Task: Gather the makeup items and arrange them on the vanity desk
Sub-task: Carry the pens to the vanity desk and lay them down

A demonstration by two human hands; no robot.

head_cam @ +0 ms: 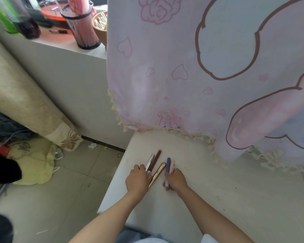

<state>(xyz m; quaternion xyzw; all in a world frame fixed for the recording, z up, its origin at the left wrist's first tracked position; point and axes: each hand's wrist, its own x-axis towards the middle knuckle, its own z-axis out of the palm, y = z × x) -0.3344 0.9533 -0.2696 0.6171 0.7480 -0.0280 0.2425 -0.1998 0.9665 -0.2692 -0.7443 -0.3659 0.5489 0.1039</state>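
Note:
Several slim makeup sticks lie on the white vanity desk (209, 190) near its left edge. My left hand (138, 178) holds the lower ends of a silver tube (150, 162) and a brown pencil (156, 158). A gold tube (158, 173) lies between my hands, its lower end under my left hand. My right hand (175, 178) grips a blue pen (168, 164) and a pale pink patterned stick (172, 165) side by side. All the sticks point away from me.
A pink cartoon cloth (200, 67) hangs over the desk's far side. On a ledge at the upper left stand a mesh holder (81, 30), a bowl of swabs (100, 25) and bottles (23, 23). Left of the desk are tiled floor, a curtain and a yellow cushion (33, 163).

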